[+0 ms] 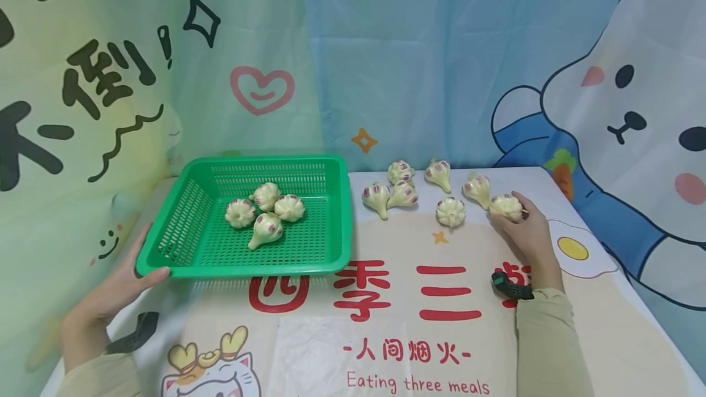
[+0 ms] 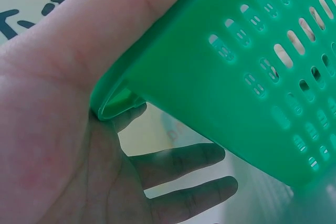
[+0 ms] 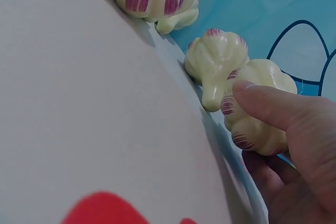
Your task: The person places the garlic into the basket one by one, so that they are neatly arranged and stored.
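At the right of the table, my right hand (image 1: 526,231) grips a garlic bulb (image 1: 505,207) between thumb and fingers. In the right wrist view the thumb lies across that bulb's purple-streaked side. Another garlic bulb (image 3: 216,59) sits right beside it, its stem toward the held one. My left hand (image 1: 118,283) holds the near left corner of a green plastic basket (image 1: 242,271). Its thumb lies over the rim while the other fingers extend under it, as the left wrist view shows. Several garlic bulbs (image 1: 266,230) lie grouped inside the basket.
Between basket and right hand, several more garlic bulbs (image 1: 375,197) lie on the printed tablecloth (image 1: 408,329). A lone bulb (image 1: 450,212) is nearest the front. Behind the table hangs a blue printed curtain (image 1: 386,66). Both wrists wear a dark band (image 1: 513,287).
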The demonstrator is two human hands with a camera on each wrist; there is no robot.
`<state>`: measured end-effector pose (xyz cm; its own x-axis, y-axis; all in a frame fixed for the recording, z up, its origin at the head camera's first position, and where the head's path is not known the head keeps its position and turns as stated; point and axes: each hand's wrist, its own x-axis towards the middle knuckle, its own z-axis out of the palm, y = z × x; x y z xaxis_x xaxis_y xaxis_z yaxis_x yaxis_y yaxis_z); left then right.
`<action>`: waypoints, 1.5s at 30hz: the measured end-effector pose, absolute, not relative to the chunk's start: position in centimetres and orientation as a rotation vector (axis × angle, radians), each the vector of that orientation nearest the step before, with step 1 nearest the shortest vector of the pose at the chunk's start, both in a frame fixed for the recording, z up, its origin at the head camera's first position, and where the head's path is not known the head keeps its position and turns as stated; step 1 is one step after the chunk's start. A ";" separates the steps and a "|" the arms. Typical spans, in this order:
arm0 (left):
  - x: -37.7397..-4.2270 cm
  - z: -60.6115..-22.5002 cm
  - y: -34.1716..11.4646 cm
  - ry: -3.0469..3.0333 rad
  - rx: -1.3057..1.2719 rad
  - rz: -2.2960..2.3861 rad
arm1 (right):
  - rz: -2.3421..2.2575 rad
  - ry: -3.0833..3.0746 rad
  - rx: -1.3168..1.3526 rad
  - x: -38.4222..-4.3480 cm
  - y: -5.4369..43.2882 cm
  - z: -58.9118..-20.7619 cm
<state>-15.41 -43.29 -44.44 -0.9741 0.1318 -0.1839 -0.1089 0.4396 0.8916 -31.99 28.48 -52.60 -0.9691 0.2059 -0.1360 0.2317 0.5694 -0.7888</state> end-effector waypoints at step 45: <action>-15.4 -44.6 -43.3 2.517 0.022 1.507 | -1.408 2.840 0.291 -32.0 26.3 -49.5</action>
